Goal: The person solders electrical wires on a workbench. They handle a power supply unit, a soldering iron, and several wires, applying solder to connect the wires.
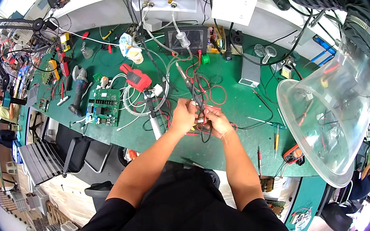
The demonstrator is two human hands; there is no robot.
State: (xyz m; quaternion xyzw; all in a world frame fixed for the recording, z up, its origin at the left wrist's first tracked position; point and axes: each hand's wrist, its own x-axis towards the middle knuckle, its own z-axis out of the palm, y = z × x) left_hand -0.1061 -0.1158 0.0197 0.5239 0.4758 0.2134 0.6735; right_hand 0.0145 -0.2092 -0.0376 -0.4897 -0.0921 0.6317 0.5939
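Over the middle of the green bench, my left hand [185, 117] is closed on a black cable [195, 94]. My right hand [217, 122] is right beside it, fingers curled round a bunch of thin leads. Red test leads [217, 89] loop across the bench just beyond both hands and run in among the fingers. The small parts between my fingertips are too tangled to make out. Left of my left hand lie a red clamp-like tool [136, 79] and a coiled white hose [125, 97]. A green circuit board [104, 106] rests farther left.
A large clear fume hood [327, 109] hangs at the right. Near it lie screwdrivers [276, 139] and a red multimeter [293, 154]. A grey box [250, 70] and a dark-screened device [187, 39] stand at the back. An angle grinder [78, 92] lies left. Behind it all runs an instrument shelf.
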